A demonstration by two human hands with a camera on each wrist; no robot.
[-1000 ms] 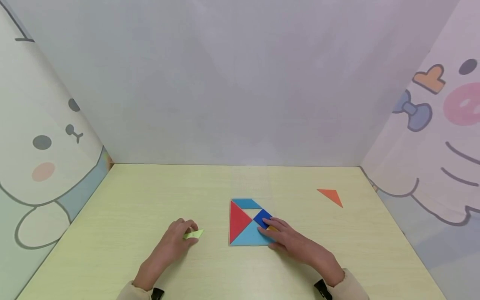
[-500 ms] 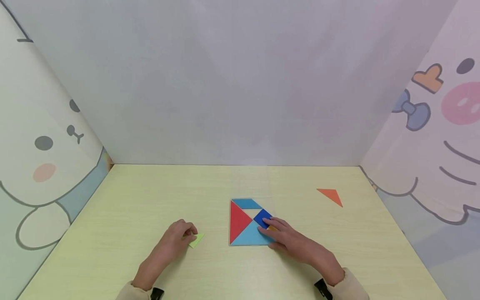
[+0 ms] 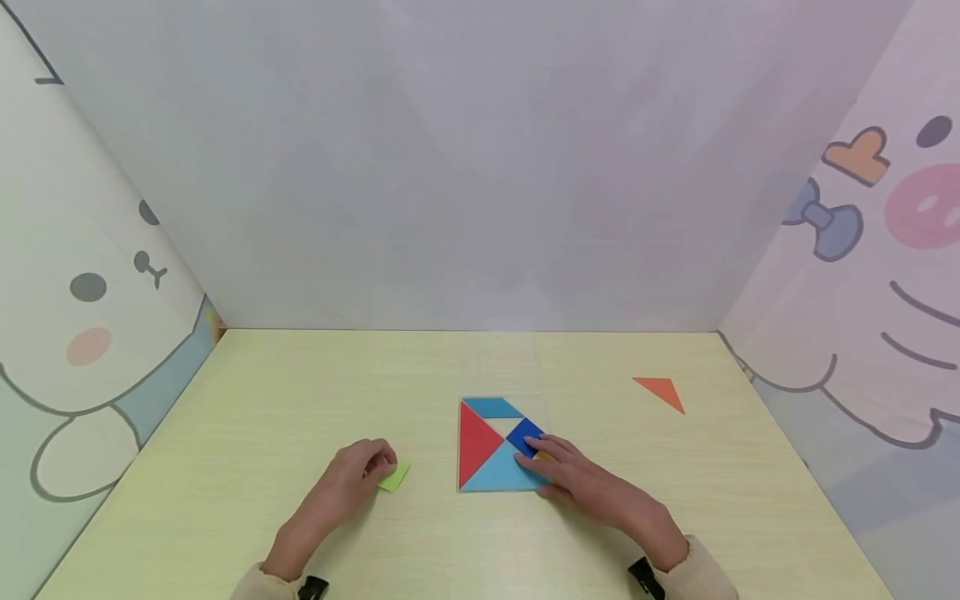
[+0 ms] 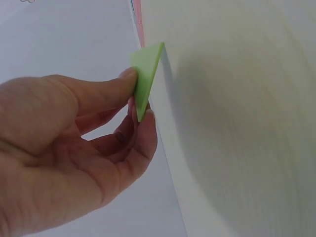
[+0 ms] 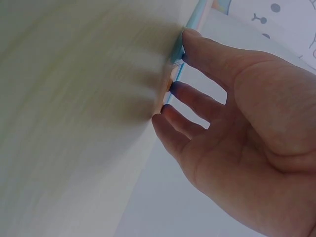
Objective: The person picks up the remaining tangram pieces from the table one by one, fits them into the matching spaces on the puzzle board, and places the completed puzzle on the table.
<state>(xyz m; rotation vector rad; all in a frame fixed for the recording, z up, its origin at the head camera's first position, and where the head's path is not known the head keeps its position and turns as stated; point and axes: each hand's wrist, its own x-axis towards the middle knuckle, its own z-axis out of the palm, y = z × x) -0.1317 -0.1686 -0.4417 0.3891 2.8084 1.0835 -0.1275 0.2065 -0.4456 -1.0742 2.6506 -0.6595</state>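
Note:
Between thumb and fingers, my left hand (image 3: 352,477) pinches a light green triangular tangram piece (image 4: 147,74), raised off the table and left of the puzzle. My right hand (image 3: 588,483) rests on the right side of the tangram board (image 3: 459,446), fingers spread and touching its pieces and edge. In the board lie a red triangle (image 3: 477,446), a light blue triangle (image 3: 498,472), a blue parallelogram (image 3: 491,407) and a dark blue square (image 3: 523,436). A yellow piece (image 3: 544,456) is mostly hidden under my right hand. A pale gap shows between parallelogram and square.
An orange triangle piece (image 3: 663,392) lies on the wooden table (image 3: 337,375) at the back right. A grey panel (image 3: 480,167) rises behind the table, and cartoon-printed panels flank it on both sides.
My left hand has turned the green piece between its fingers, so it shows at a different angle and sits a little further right. The right hand has stayed in place on the board.

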